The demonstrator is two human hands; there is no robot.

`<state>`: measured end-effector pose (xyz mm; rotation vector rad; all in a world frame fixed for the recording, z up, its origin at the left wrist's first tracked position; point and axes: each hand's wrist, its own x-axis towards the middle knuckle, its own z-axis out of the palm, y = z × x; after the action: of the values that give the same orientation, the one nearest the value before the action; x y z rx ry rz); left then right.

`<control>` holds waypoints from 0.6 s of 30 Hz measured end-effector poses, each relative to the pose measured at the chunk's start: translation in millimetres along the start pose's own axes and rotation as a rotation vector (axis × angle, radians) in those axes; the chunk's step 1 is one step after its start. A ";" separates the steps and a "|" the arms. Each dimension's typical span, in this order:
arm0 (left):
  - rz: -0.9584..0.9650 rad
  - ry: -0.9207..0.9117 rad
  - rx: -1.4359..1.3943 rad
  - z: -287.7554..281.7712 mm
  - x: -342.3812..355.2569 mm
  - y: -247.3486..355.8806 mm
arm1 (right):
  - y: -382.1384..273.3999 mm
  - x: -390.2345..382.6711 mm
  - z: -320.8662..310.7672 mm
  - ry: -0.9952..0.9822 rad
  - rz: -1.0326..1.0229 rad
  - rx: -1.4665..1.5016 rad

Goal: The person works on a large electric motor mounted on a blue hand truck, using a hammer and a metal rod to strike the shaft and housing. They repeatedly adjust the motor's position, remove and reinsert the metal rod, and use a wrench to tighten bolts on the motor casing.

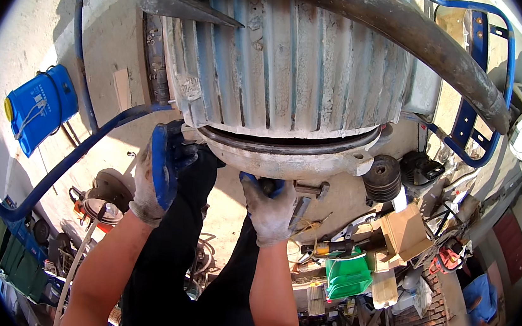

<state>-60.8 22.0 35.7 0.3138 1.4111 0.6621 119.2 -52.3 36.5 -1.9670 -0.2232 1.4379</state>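
At the near edge of a finned motor housing (296, 71), just beyond bent fingers of left hand (157, 168) and right hand (267, 205), with any grip impossible to tell. At risk of pinching from a slip of the gapped end cover (286, 161). Above cluttered, sunlit concrete floor (342, 203), with green crate (349, 275) right of the fingers.

The ribbed casing (297, 65) is made of rough, dull metal, the blue frame (112, 123) of smooth, painted metal. The gloves (270, 216) are made of matt cloth. Smooth plastic is seen on the blue tank (44, 105), matt card on the box (405, 232).
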 end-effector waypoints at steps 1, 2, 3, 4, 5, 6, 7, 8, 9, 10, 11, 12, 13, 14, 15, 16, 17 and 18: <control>-0.055 0.033 -0.054 -3.8 -3.2 -9.1 | -18.1 -15.7 -10.3 0.041 0.036 0.055; -0.123 0.048 -0.060 -1.6 -6.9 -14.6 | -38.9 -35.5 -24.7 0.080 0.081 0.104; -0.185 0.058 -0.065 1.0 -7.8 -19.0 | -65.5 -52.7 -43.1 0.119 0.013 0.127; -0.213 -0.018 -0.133 -7.6 -9.6 -35.2 | -89.7 -66.3 -62.5 0.166 -0.080 0.138; -0.231 -0.079 -0.071 -0.3 -10.3 -45.6 | -108.7 -76.9 -83.3 0.238 -0.228 0.135; -0.247 -0.138 -0.011 6.7 -9.4 -52.6 | -125.5 -80.9 -100.3 0.299 -0.390 0.121; -0.273 -0.246 -0.020 8.6 -7.3 -59.1 | -138.6 -82.4 -115.0 0.358 -0.535 0.103; -0.364 -0.287 0.134 22.3 -3.5 -50.0 | -148.9 -79.0 -125.6 0.400 -0.667 0.084; -0.302 -0.295 -0.025 33.9 -8.0 -55.5 | -156.7 -76.0 -131.6 0.413 -0.744 0.062; -0.233 -0.317 -0.183 48.4 -8.1 -59.2 | -165.8 -73.4 -135.7 0.427 -0.808 0.036; -0.251 -0.265 -0.226 53.2 -8.0 -62.3 | -171.4 -66.5 -133.3 0.403 -0.850 0.030; -0.268 -0.212 -0.270 56.3 -7.3 -66.5 | -175.5 -59.5 -128.6 0.362 -0.858 0.024; -0.299 -0.185 -0.312 63.1 -5.3 -70.4 | -181.6 -56.8 -123.0 0.347 -0.871 0.005; -0.297 -0.185 -0.360 64.3 -4.6 -75.4 | -185.4 -52.0 -114.8 0.317 -0.876 -0.002; -0.295 -0.186 -0.407 65.1 -3.8 -81.4 | -187.7 -47.9 -105.1 0.289 -0.872 -0.012; -0.282 -0.167 -0.458 62.2 -4.6 -84.2 | -187.4 -40.6 -92.4 0.240 -0.866 -0.011; -0.287 -0.184 -0.460 64.8 -4.0 -84.0 | -187.1 -37.3 -83.7 0.215 -0.856 -0.016; -0.291 -0.201 -0.462 67.5 -3.4 -83.7 | -185.6 -33.8 -74.3 0.194 -0.847 -0.023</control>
<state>24.6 -33.5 1.0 -0.1839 1.0480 0.6732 218.7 39.2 187.7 -1.6816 -0.8624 0.6890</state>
